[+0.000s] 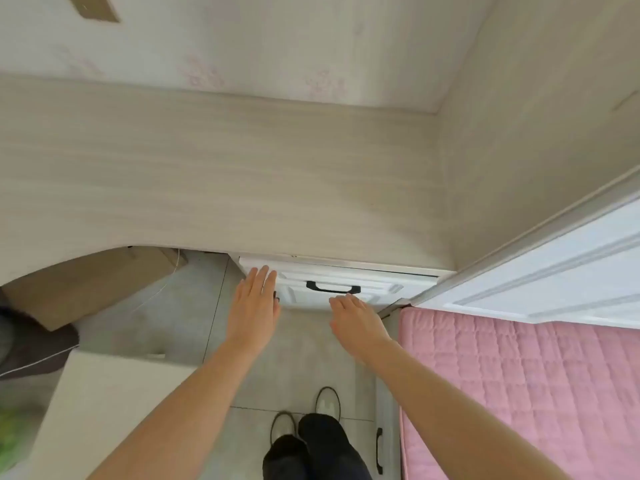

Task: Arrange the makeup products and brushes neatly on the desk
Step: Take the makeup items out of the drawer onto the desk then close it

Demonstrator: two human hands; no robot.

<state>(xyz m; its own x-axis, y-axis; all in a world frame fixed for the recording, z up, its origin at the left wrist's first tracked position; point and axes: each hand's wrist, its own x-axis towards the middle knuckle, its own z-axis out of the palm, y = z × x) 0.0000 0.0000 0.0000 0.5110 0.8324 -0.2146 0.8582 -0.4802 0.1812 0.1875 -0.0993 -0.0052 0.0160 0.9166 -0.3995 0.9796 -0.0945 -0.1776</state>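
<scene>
Pale wood-grain worktop (221, 174), with white drawer (388, 289) beneath; makeup products and brushes nowhere in view. My left hand (254, 306) and right hand (356, 320), both flat-fingered and holding nothing, are at the drawer front. I judge the step as fetching; next, grip the black handle (333, 288) and pull.

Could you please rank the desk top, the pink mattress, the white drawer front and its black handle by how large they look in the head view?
1. desk top
2. pink mattress, nearer the camera and cut off by the frame
3. white drawer front
4. black handle
</scene>
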